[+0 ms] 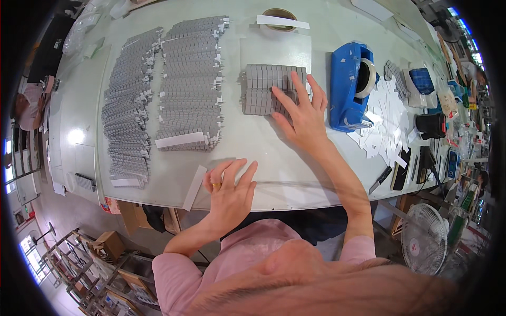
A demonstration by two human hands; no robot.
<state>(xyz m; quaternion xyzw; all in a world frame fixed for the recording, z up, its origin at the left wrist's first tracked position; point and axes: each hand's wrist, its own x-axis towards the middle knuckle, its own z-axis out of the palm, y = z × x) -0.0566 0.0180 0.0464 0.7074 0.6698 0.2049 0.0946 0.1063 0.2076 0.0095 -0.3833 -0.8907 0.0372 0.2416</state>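
My right hand (301,113) lies flat with fingers spread on a block of small grey parts (262,88) in two rows at the middle of the white table (253,152). Its fingertips press the block's right end. My left hand (230,188) hovers near the table's front edge, fingers apart, holding nothing, with a ring on one finger. A loose white strip (194,187) lies just left of it.
Long stacked rows of grey parts (192,81) and a second stack (129,105) fill the table's left. A blue tape dispenser (350,84) stands right of my right hand, beside white paper scraps (387,124). A tape roll (279,16) is at the back. A fan (424,245) stands lower right.
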